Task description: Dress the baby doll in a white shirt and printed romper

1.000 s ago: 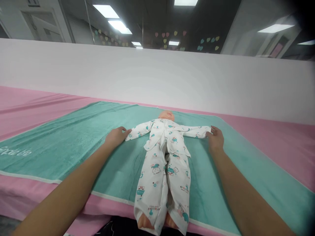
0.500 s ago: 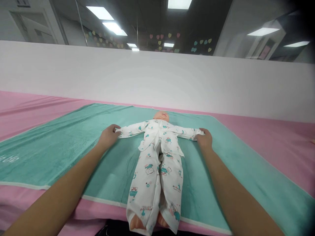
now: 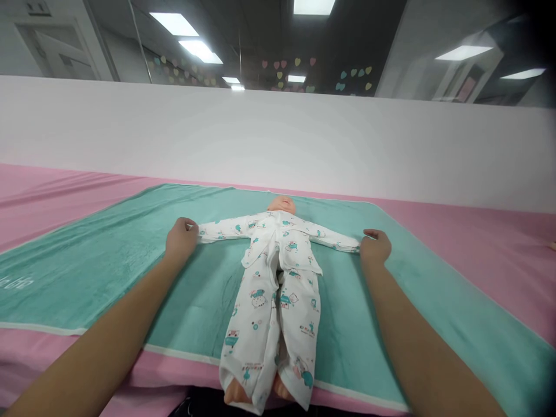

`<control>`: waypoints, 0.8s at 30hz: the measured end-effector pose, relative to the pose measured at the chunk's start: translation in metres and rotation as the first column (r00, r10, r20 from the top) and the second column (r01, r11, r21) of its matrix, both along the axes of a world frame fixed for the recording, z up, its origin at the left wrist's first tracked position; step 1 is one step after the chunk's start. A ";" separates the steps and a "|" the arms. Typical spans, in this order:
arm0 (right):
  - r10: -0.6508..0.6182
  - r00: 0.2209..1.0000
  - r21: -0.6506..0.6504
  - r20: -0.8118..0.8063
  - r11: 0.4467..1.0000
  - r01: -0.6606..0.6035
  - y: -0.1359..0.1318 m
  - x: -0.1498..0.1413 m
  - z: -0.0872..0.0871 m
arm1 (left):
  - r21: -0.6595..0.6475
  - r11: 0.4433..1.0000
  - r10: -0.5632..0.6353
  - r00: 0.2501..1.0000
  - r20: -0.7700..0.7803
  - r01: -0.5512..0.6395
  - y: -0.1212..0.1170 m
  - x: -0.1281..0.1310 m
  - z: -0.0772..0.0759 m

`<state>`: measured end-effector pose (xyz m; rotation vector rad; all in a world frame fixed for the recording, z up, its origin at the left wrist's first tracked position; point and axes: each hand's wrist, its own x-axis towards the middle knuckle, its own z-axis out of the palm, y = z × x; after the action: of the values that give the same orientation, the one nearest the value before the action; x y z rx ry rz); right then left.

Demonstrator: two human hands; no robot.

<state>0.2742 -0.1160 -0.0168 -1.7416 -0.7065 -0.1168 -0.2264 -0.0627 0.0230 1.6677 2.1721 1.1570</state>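
A baby doll (image 3: 282,204) lies on its back, dressed in a white printed pajama top (image 3: 299,249) and matching pants (image 3: 256,324). Its sleeves stretch out to both sides, and bare feet (image 3: 237,392) show below the pant legs. My left hand (image 3: 182,238) has curled fingers at the end of the left-side sleeve (image 3: 223,229), closed on its cuff. At the other cuff, my right hand (image 3: 376,248) is closed at the right-side sleeve (image 3: 334,238), with the upper finger raised off the cloth. Both cuff ends are partly hidden by my fingers.
Under the doll is a teal blanket (image 3: 130,249) with a white edge, spread over a pink cover (image 3: 456,231). A white low wall (image 3: 260,139) with glass above it stands behind. Part of another person's hand (image 3: 552,246) shows at the far right edge.
Both my hands have moved outward, away from the doll's body. The right-side sleeve now slants lower and its cuff looks narrower; the left-side sleeve reaches slightly farther out.
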 end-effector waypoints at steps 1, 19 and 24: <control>0.005 0.999 -0.012 0.034 1.000 -0.005 -0.001 -0.004 0.003 | -0.074 0.997 -0.038 0.998 -0.051 0.034 0.002 -0.001 -0.002; 0.757 0.652 -0.625 0.040 0.528 -0.575 -0.021 -0.123 0.043 | -0.144 0.639 -0.739 0.655 0.157 0.755 -0.061 0.084 0.015; 0.827 0.507 -0.392 -0.243 0.395 -0.831 -0.026 -0.124 0.044 | -0.155 0.638 -0.669 0.642 0.374 0.754 -0.073 0.093 0.017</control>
<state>0.1505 -0.1422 0.0275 -1.5975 -1.6495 0.8469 -0.1333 -0.1353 0.0397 1.8110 1.1902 0.7111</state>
